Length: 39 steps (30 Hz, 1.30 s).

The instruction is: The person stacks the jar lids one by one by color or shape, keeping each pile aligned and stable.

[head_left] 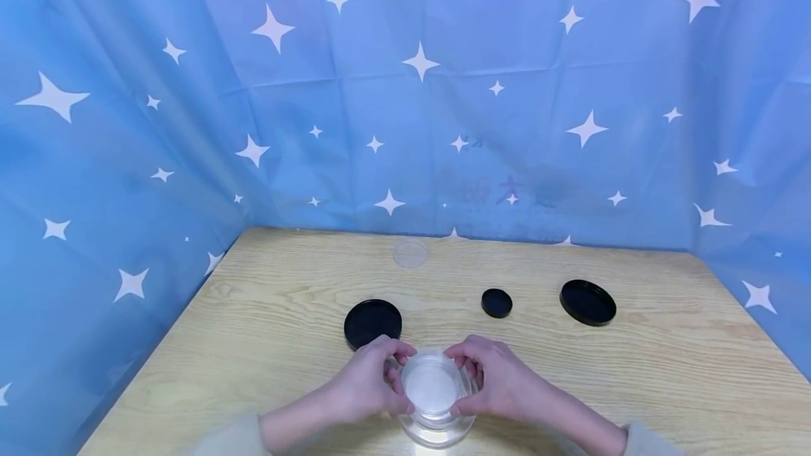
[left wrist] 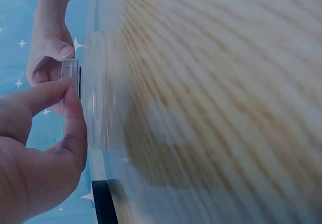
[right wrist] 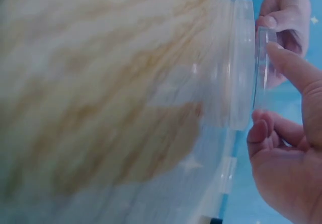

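Note:
Near the table's front edge, both hands hold a small clear round dish point(head_left: 434, 387) that sits on top of a wider clear dish point(head_left: 437, 435). My left hand point(head_left: 400, 382) pinches its left rim with thumb and fingers. From the other side, my right hand point(head_left: 462, 380) pinches the right rim. In the left wrist view the small dish point(left wrist: 70, 76) shows edge-on over the wide dish point(left wrist: 95, 90), with my left fingers point(left wrist: 60, 90) on its rim. The right wrist view shows the small dish point(right wrist: 262, 68), the wide dish point(right wrist: 241, 65) and my right fingers point(right wrist: 289, 65) on the rim.
On the wooden table point(head_left: 665, 371) lie a black lid point(head_left: 372, 322) just behind my left hand, a small black cap point(head_left: 497, 302) and another black lid point(head_left: 588, 302) to the right. A clear lid point(head_left: 410, 254) lies at the back. Blue star-print cloth point(head_left: 405, 90) walls three sides.

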### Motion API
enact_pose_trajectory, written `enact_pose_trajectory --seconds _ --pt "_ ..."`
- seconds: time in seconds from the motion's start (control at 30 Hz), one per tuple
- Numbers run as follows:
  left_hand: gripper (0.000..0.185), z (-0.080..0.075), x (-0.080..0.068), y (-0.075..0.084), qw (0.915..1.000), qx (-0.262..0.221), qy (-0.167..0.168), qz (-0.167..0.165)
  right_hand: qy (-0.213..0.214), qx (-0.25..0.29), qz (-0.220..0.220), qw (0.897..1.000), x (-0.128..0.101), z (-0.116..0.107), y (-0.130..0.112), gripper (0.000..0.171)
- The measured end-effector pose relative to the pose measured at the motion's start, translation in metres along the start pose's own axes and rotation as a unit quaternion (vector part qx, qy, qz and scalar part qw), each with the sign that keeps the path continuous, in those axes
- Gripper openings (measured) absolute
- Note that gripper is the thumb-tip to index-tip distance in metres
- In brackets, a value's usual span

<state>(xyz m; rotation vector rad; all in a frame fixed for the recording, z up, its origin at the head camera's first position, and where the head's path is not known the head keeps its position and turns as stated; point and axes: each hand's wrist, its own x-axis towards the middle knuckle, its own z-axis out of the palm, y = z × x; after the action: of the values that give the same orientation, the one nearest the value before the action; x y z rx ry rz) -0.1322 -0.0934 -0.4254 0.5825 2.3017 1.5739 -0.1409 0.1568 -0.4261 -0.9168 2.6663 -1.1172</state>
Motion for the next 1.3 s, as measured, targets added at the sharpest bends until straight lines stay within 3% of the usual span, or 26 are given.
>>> enact_pose_trajectory --seconds 0.4,0.77,1.0,1.3 --pt "0.065 0.001 0.000 0.001 0.9999 0.013 -0.005 -0.005 -0.005 -0.016 -0.001 1.000 -0.002 0.001 0.001 0.066" --pt "0.066 -0.008 0.002 0.005 0.9997 0.011 0.008 0.019 0.003 -0.002 -0.003 1.000 0.008 -0.012 0.006 0.068" --pt "0.069 -0.038 0.028 0.006 0.9988 -0.028 0.030 0.025 0.034 0.023 0.026 0.999 0.034 -0.033 0.018 0.062" --pt "0.062 -0.076 0.077 -0.004 0.9934 -0.046 0.102 0.023 0.066 0.038 0.057 0.995 0.083 -0.054 0.037 0.061"
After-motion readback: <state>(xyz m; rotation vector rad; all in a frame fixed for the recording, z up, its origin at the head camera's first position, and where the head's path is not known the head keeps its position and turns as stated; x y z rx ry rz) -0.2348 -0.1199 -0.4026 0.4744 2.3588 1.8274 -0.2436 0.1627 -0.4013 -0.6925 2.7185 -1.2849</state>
